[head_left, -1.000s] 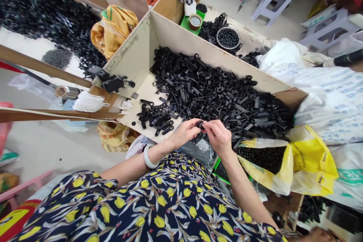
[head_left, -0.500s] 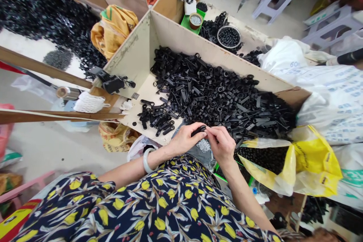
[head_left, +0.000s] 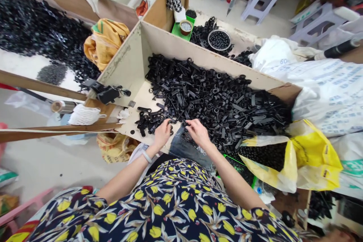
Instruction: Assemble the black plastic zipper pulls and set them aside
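Observation:
My left hand (head_left: 162, 134) is closed, fingertips drawn together at the edge of a small heap of black plastic strap-shaped parts with ring ends (head_left: 150, 121). Whatever is in its fingers is lost against the black. Just to the right, my right hand (head_left: 197, 133) is bent in a pinch at the near edge of the large pile of black plastic parts (head_left: 204, 90). Something dark shows at its fingertips, too small to make out. Between the two wrists, a dark cloth or plastic sheet (head_left: 184, 145) covers the near edge, with small silvery bits on it.
A pale wooden bin wall (head_left: 210, 55) stands behind the pile. Beyond it are a steel bowl of black balls (head_left: 219, 40) and a green tray (head_left: 178, 30) with a small cup. A yellow plastic bag (head_left: 314, 159) and white sacks (head_left: 326, 87) lie to the right.
My hands were together over my lap, holding a black plastic part. They have parted and moved forward, the left to the small heap, the right to the large pile's edge. The view has shifted.

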Tool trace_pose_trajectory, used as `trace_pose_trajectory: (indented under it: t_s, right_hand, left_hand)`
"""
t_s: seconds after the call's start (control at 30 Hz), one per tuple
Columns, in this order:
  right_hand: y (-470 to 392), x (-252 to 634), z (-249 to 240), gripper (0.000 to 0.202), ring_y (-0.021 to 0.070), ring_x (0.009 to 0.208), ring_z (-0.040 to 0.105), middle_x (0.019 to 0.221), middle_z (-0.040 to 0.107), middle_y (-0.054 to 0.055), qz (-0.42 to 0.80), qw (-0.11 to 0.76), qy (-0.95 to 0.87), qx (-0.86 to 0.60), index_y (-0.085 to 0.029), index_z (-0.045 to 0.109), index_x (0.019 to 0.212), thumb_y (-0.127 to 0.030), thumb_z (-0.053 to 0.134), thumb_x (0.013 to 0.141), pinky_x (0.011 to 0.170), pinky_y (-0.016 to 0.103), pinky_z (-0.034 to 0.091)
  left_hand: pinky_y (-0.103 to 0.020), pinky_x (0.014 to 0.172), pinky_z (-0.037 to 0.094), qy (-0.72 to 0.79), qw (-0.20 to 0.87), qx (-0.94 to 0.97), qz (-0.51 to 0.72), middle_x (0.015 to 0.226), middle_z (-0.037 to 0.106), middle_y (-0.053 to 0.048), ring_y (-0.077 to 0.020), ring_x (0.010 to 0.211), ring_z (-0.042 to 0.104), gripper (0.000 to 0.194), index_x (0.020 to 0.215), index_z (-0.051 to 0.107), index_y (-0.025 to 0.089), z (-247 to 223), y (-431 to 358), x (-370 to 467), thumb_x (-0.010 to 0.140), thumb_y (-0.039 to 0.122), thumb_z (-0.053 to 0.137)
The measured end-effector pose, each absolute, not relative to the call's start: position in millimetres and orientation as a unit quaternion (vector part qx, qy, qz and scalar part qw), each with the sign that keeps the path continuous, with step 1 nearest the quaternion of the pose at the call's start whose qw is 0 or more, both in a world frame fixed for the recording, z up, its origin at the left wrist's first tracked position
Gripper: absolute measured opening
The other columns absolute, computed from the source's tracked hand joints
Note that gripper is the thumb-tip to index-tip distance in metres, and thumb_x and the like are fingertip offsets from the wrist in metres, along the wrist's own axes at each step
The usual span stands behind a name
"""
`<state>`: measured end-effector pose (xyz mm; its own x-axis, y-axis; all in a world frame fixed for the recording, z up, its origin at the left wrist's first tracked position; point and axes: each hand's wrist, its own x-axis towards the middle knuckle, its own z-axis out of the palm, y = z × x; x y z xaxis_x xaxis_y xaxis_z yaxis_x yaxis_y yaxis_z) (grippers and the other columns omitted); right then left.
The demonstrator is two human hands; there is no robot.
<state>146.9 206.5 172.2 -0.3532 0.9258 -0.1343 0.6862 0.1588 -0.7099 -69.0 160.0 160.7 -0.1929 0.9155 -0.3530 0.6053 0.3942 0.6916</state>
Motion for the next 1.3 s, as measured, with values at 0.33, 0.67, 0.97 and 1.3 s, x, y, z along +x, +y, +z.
trace_pose_trajectory:
  t_s: [0.33,0.67,0.97,1.3]
  right_hand:
    - [319.1,184.1,125.4,0.034,0.0267,0.104,0.062,0.122,0.065,0.017,0.157,0.041,-0.702,-0.693,-0.016,0.064,0.125,-0.043,0.055,0.105,0.086,0.034,0.045]
    - [323.9,205.6,118.1,0.023,0.0275,0.108,0.059,0.122,0.064,0.016,0.197,0.058,-0.702,-0.682,-0.019,0.068,0.117,-0.027,0.052,0.103,0.085,0.035,0.044]
    - [307.3,229.5,120.3,0.022,0.0223,0.092,0.067,0.11,0.067,0.01,0.381,0.259,-0.596,-0.658,-0.022,0.074,0.104,-0.032,0.057,0.093,0.095,0.041,0.056]
    - [260.5,200.3,185.5,0.031,0.0214,0.099,0.075,0.105,0.074,0.005,0.553,0.422,-0.485,-0.529,-0.025,0.066,0.108,-0.046,0.073,0.086,0.097,0.043,0.063]
  left_hand:
    - [-0.056,0.111,0.029,0.768,0.192,0.604,0.09,0.16,0.043,-0.024,-0.0425,0.139,0.04,0.056,0.152,0.051,0.015,137.0,195.1,-82.4,0.099,0.034,0.051]
    - [-0.051,0.108,0.037,0.704,0.434,0.543,0.146,0.109,0.072,-0.024,-0.041,0.122,0.062,0.025,0.107,0.064,0.012,121.2,310.8,5.4,0.087,0.023,0.073]
    - [-0.028,0.076,0.056,0.606,0.642,0.398,0.248,0.102,0.079,-0.008,-0.0195,0.086,0.08,0.025,0.112,0.046,0.022,150.1,278.2,-30.8,0.095,0.032,0.061]
    - [-0.023,0.066,0.055,0.448,0.769,0.227,0.396,0.087,0.078,-0.006,-0.015,0.07,0.075,0.052,0.09,0.048,0.019,214.5,223.7,3.8,0.078,0.052,0.087]
